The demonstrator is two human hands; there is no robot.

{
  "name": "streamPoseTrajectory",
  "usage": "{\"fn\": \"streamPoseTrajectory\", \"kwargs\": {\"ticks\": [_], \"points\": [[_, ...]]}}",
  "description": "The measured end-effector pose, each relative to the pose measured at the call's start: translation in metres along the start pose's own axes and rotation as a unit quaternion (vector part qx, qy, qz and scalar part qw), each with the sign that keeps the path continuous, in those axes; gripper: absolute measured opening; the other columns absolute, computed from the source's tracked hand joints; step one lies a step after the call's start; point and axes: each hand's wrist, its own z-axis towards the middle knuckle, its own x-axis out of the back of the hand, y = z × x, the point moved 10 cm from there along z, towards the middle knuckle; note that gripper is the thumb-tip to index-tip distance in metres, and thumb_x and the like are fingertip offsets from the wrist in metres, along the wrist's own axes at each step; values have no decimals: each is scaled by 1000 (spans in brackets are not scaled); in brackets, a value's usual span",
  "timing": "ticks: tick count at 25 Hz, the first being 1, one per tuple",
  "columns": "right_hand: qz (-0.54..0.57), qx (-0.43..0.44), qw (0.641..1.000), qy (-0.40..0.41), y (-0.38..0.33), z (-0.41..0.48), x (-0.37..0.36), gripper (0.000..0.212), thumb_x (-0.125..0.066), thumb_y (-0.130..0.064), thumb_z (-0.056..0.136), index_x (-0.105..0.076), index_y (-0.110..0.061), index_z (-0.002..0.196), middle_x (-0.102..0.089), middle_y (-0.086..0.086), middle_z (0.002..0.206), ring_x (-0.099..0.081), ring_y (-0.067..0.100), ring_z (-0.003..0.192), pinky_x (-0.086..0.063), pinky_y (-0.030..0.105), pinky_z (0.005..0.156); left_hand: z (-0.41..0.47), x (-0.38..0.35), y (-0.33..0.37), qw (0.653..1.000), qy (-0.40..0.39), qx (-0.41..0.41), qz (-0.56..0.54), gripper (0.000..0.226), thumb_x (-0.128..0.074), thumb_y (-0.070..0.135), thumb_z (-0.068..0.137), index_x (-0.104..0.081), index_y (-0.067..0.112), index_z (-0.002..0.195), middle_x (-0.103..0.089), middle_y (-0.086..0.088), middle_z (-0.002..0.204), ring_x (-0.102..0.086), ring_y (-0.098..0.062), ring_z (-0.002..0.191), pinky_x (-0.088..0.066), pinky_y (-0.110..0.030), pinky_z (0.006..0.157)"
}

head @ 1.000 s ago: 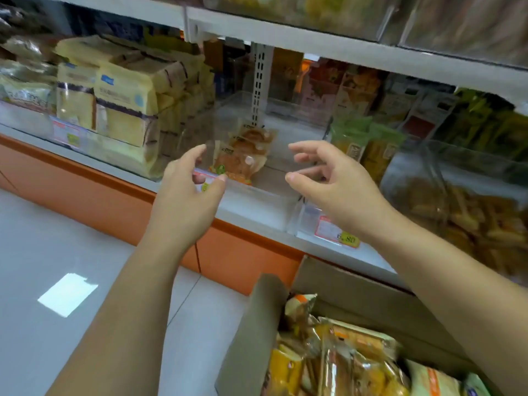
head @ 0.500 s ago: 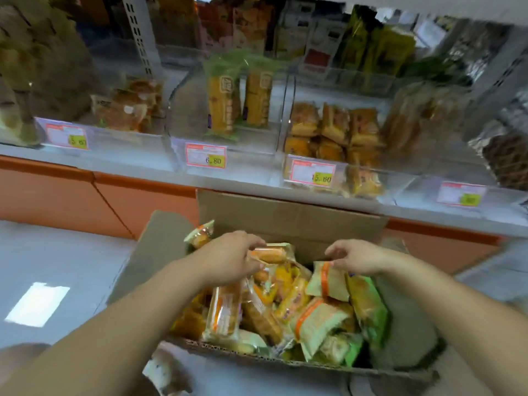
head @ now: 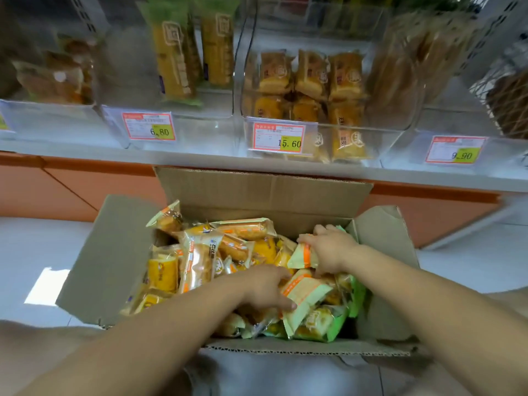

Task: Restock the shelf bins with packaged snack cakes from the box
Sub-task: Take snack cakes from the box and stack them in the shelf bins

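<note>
Since half a second ago, your left hand has crossed from the left of the box to its middle, thumb and fingers now pinching a pale orange-banded packet, while your right hand still clutches a second packet near the box's far right corner, among the snack cakes.

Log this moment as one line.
phase: picking from box | left grip: holds near packet | right grip: holds far packet | 15.60 bin: partly stocked
</note>
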Motion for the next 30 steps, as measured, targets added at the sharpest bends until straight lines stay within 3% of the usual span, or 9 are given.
{"fn": "streamPoseTrajectory", "kwargs": {"ticks": [4, 7, 12, 15, 19, 21, 24, 27, 30], "points": [[182, 8, 983, 4, 10, 1, 9, 75, -78, -34, 70, -44, -35, 137, -52, 2, 126, -54, 23, 112, -46, 31, 95, 15, -15, 5, 999, -19, 9, -28, 77, -72, 52, 81, -40, 20, 143, -49, -6, 141, -49, -25, 125, -41, -33, 102], [385, -10, 923, 18, 26, -8, 20, 65, -78, -27, 72, -51, -32, 131, -59, -5, 118, -58, 14, 101, -48, 23, 78, 21, -21, -5, 1000, -6, 25, -11, 95, -72, 68, 69, -35, 26, 146, -45, -5, 139, -45, -26, 128, -40, -38, 106], [685, -13, 728, 12, 36, -22, 14, 57, -69, -13, 62, -59, -24, 117, -68, 9, 112, -65, 21, 94, -52, 36, 87, 21, -24, 0, 999, 36, 38, 14, 107, -78, 62, 66, -26, 22, 150, -40, -5, 143, -41, -26, 131, -39, -39, 108], [798, 28, 601, -36, 30, -33, 14, 44, -54, -3, 72, -59, -18, 113, -67, 10, 101, -64, 23, 90, -53, 41, 86, 18, -20, -10, 993, -18, 39, -110, 107, -82, 42, 69, -18, 28, 153, -47, -5, 141, -50, -23, 123, -43, -36, 105], [870, 41, 487, -66, 35, -38, 12, 61, -56, -2, 62, -55, -10, 123, -65, 19, 114, -65, 34, 105, -53, 55, 90, -2, -12, -23, 904, -73, 67, -415, 81, -75, 12, 77, -33, 35, 142, -65, -3, 111, -66, -19, 97, -57, -39, 86], [888, 55, 452, -71, 35, -40, 17, 76, -70, -1, 49, -55, -8, 123, -62, 21, 122, -61, 40, 114, -48, 62, 92, -14, -14, -21, 838, -109, 71, -529, 69, -65, 3, 80, -43, 30, 139, -64, -10, 118, -68, -25, 101, -60, -40, 80], [898, 79, 428, -69, 30, -41, 24, 81, -83, -7, 44, -57, -7, 120, -62, 20, 123, -59, 41, 116, -46, 66, 92, -23, -20, -17, 762, -156, 46, -627, 62, -56, 8, 76, -48, 19, 136, -58, -23, 132, -59, -41, 119, -51, -57, 94], [885, 62, 458, -61, 16, -40, 23, 86, -97, -17, 41, -60, -8, 118, -67, 19, 117, -65, 37, 110, -52, 59, 87, -27, -18, -4, 694, -163, 13, -701, 45, -63, 18, 82, -62, 15, 127, -61, -17, 130, -57, -37, 122, -45, -61, 99], [842, 45, 536, -46, 2, -40, 25, 87, -93, -17, 53, -52, -7, 130, -68, 17, 117, -67, 32, 106, -58, 46, 81, -28, -12, -12, 739, -71, 54, -668, 37, -77, 24, 81, -67, 21, 117, -67, -5, 125, -65, -25, 115, -51, -53, 97]]}}
